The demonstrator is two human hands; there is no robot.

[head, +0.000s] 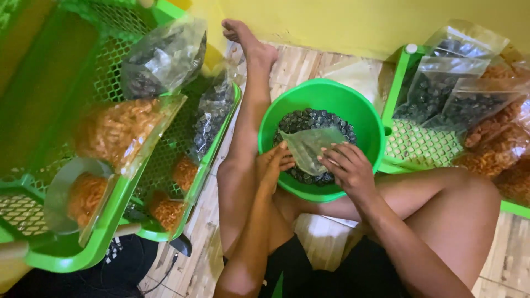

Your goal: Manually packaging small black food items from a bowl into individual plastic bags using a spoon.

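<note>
Both hands meet on a small clear plastic bag (310, 144) that lies slanted over the dark round pieces (314, 120) filling a green bowl (364, 113). The right hand (346, 165) pinches the bag's lower right edge between thumb and fingertips, and the left hand (274, 161) grips its lower left corner at the bowl's near rim, so both are closed on the bag. The bag looks nearly flat, and whether anything is in it cannot be told. The bowl sits on the tiled floor (317, 232) between the person's legs, the left leg (248, 105) stretched along its left side toward the yellow wall (353, 22), the right knee (469, 193) bent close under its right side. Open room is scant: a narrow strip of floor runs beside the outstretched leg, and a small patch shows under the thighs. To the left, almost touching that strip, stands a green mesh rack (110, 72) whose edge slants down the frame, carrying sealed clear bags of orange snacks (118, 129) and clear bags of dark pieces (163, 58). To the right, just beside the bowl, a green mesh tray (419, 146) holds filled clear bags of dark pieces (441, 94), with more orange-filled bags (497, 146) along the frame's right edge.
</note>
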